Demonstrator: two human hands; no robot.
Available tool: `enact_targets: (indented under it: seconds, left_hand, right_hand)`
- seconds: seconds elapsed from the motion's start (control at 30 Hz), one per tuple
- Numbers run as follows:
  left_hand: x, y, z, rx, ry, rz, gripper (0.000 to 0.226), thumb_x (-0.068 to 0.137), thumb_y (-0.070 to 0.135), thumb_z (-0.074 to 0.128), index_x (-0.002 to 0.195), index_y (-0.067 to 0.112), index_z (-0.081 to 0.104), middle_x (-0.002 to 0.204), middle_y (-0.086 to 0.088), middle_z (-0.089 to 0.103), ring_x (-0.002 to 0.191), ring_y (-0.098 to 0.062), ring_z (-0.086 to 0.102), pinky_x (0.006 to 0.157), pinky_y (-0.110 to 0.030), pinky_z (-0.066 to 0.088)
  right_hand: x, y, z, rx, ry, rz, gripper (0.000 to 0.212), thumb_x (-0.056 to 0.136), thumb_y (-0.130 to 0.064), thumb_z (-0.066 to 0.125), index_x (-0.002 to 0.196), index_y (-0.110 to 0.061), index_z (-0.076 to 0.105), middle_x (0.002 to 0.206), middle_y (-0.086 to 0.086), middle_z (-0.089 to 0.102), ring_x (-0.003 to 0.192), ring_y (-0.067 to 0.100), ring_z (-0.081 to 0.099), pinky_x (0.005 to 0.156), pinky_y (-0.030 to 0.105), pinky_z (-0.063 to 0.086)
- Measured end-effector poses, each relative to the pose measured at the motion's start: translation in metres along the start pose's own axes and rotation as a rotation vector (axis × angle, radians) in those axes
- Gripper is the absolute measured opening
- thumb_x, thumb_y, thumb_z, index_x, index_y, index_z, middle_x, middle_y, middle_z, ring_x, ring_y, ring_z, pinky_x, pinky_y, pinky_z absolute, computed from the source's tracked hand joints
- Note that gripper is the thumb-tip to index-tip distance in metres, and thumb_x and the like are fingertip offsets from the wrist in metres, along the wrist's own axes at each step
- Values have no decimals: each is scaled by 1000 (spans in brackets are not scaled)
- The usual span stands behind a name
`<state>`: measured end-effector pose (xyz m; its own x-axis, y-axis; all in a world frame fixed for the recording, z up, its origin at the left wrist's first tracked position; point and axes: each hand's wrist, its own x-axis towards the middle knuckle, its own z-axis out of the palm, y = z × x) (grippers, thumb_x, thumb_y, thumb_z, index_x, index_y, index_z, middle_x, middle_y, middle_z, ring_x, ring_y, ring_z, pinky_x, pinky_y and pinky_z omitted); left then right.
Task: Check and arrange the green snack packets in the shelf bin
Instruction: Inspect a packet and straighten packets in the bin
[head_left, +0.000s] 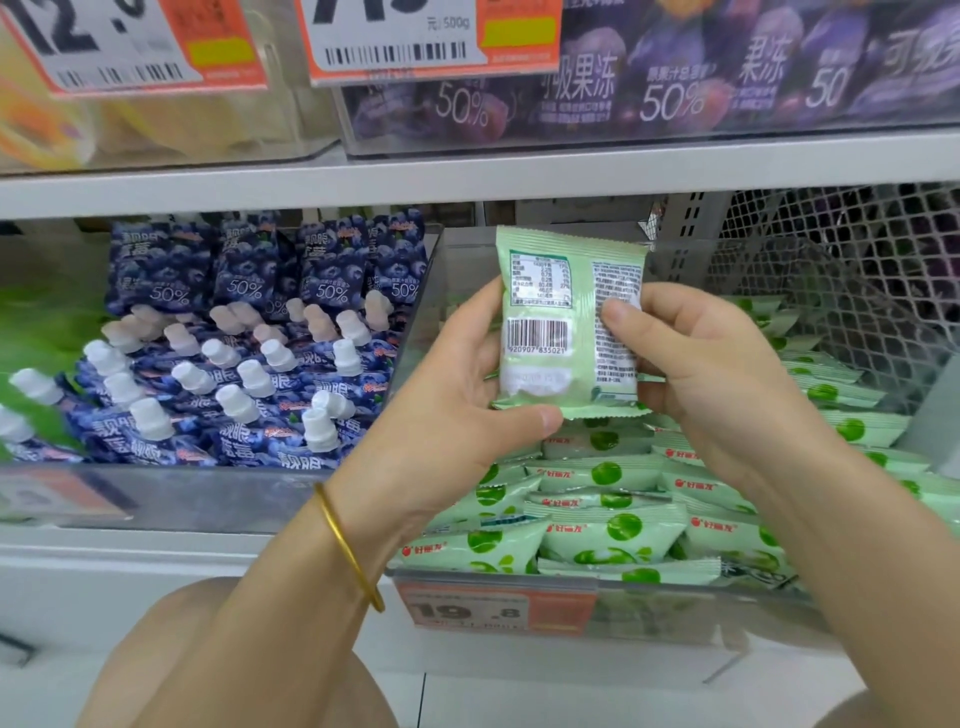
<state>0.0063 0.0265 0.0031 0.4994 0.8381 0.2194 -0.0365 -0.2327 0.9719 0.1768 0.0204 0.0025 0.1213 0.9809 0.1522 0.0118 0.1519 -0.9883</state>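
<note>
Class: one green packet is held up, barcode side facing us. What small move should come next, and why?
Probably turn the held packet over and lay it in the bin: left hand and right hand hold it barcode-out, while the binned packets lie logo side up.

- Centre of frame: left hand (447, 395) and right hand (711, 374) hold one green packet (563, 322) upright, barcode side facing the camera.
- Lower right: clear bin (675, 618) of green packets (613, 525).
- Left: blue spouted pouches (234, 338).
</note>
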Motion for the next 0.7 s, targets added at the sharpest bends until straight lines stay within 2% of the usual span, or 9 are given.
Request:
enact_targets:
  seconds: [0.1,0.27,0.43,0.6,0.7]
  left_hand:
    - [0,-1,0,-8,0,2,83,78,-20,57,142,28,32,127,10,60,113,-10,59,96,-31,49]
    - [1,-2,0,4,-2,3,81,78,-16,59,141,27,33,128,7,59,115,-13,58,99,-34,47]
    - [1,0,2,17,24,8,79,79,-17,58,141,26,33,127,7,60,115,-13,58,101,-37,45]
    - [1,0,3,4,35,5,81,74,-8,62,141,27,33,126,7,61,114,-15,59,100,-38,46]
    - [1,1,4,12,50,0,83,76,-9,63,142,28,31,126,8,61,114,-14,59,99,-37,47]
  right_hand:
    - [0,0,0,25,1,4,13,91,-21,56,93,-13,66,79,-4,72,66,8,65,59,27,54]
    - [0,1,0,20,6,0,11,90,-23,58,89,-15,66,80,-2,72,69,11,64,70,38,52]
    - [-1,-1,-1,15,14,-5,11,90,-23,58,90,-15,66,81,-1,71,70,13,64,71,40,50]
    - [-2,-2,-1,-12,30,4,17,89,-26,60,91,-11,66,89,10,68,77,23,59,79,51,48]
    - [-2,-2,-2,-13,29,6,17,89,-27,60,91,-11,66,90,12,67,77,23,58,78,50,48]
